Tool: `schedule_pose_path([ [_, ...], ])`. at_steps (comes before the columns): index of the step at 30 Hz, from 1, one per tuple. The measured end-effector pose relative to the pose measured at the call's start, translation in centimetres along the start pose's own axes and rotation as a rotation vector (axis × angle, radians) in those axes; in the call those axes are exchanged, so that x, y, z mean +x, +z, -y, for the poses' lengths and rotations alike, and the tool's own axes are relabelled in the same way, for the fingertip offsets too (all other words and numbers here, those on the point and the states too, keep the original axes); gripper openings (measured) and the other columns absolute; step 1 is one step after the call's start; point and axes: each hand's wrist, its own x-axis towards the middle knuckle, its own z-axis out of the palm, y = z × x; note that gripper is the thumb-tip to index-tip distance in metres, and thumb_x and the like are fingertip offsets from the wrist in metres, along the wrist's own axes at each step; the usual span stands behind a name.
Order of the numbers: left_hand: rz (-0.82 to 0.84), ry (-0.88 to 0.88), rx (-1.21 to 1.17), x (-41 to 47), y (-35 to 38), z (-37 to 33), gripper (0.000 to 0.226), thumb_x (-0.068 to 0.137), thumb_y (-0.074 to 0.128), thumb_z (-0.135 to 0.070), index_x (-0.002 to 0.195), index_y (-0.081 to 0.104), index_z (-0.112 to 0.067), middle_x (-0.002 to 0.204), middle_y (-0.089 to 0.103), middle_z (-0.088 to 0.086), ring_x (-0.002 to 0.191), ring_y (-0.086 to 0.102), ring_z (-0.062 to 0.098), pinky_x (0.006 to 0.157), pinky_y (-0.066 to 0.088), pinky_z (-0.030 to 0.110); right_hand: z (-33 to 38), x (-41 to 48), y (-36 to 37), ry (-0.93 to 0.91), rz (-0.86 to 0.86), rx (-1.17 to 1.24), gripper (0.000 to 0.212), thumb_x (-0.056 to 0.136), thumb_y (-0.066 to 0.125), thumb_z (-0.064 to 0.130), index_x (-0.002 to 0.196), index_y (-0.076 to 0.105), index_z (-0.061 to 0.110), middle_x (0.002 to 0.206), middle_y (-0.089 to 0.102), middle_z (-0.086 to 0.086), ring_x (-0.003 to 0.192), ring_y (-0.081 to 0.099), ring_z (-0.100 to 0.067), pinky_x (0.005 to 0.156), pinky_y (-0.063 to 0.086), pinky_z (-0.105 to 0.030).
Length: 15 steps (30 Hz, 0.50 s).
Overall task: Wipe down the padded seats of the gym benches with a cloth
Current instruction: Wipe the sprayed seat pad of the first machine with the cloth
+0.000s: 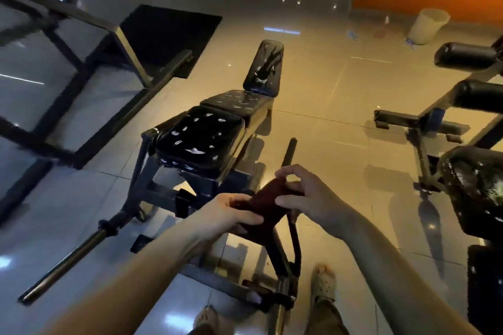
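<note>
A dark red cloth [265, 200] is bunched between both hands, in front of me and above the bench frame. My left hand [231, 212] grips its lower end, thumb on top. My right hand [304, 193] pinches its upper end with curled fingers. Just beyond stands a black padded bench: its near seat pad [201, 139] and middle pad [239, 102] are flat and the back pad [264, 68] is tilted up. All three pads show torn pale patches. A second worn black pad [479, 187] sits at the right edge.
A steel barbell [68, 261] lies on the tiled floor at lower left. A dark rack frame [62, 62] and a black mat [168, 32] fill the left. Black roller pads [468, 56] on a frame stand at right. A pale bucket [428, 26] sits by the orange wall. My feet [324, 284] are below.
</note>
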Motion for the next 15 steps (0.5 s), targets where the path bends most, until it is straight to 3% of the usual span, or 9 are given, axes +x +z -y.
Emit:
schedule_pose_path([
  [2,-0.123,-0.007,-0.022,2.2,1.4,-0.1,0.030,0.081,0.079,-0.022,0.108,0.071,-0.014,0.105,0.075,0.009,0.103,0.071,0.023,0.090,0.049,0.035,-1.3,2.7,-1.9,-0.015,0.006,0.013,0.033,0.091,0.074,0.010,0.117,0.062,0.026,0.110,0.071,-0.009,0.092,0.072,-0.018,0.075,0.059,-0.037],
  [5,-0.367,0.000,-0.218,5.0,3.7,0.1,0.024,0.082,0.078,-0.004,0.104,0.068,-0.007,0.102,0.074,0.016,0.097,0.073,0.025,0.088,0.055,0.037,-2.7,6.0,-3.7,0.007,-0.027,0.079,0.026,0.076,0.082,0.028,0.101,0.075,0.030,0.112,0.071,-0.007,0.107,0.067,-0.025,0.097,0.054,-0.054],
  [7,-0.459,-0.002,-0.313,6.2,4.6,0.3,0.032,0.081,0.079,-0.006,0.110,0.065,-0.001,0.107,0.073,0.020,0.102,0.072,0.031,0.094,0.055,0.043,-3.3,7.4,-3.8,0.040,0.004,0.213,0.027,0.073,0.083,0.038,0.095,0.079,0.024,0.104,0.074,-0.011,0.104,0.069,-0.028,0.097,0.054,-0.052],
  [10,-0.563,-0.009,-0.352,7.6,4.9,0.9,0.034,0.080,0.081,-0.013,0.110,0.067,-0.007,0.106,0.075,0.012,0.104,0.072,0.027,0.102,0.052,0.050,-4.1,9.4,-2.9,0.075,0.037,0.318,0.018,0.087,0.079,0.029,0.099,0.076,0.015,0.098,0.076,-0.010,0.095,0.072,-0.022,0.082,0.060,-0.034],
  [13,-0.677,-0.061,-0.322,8.5,4.2,2.3,0.030,0.081,0.082,-0.016,0.109,0.069,-0.015,0.102,0.076,0.002,0.100,0.072,0.017,0.098,0.054,0.042,-5.7,11.3,-0.9,0.065,-0.023,0.271,0.011,0.092,0.073,0.029,0.099,0.073,0.020,0.098,0.074,-0.005,0.098,0.068,-0.019,0.084,0.057,-0.035],
  [15,-0.656,-0.061,-0.248,8.7,3.1,3.4,0.027,0.083,0.082,-0.021,0.108,0.071,-0.018,0.100,0.076,-0.001,0.096,0.072,0.012,0.086,0.056,0.029,-7.4,12.6,0.4,0.066,-0.091,0.289,0.010,0.092,0.073,0.032,0.099,0.072,0.025,0.098,0.073,-0.001,0.100,0.068,-0.020,0.089,0.058,-0.042],
])
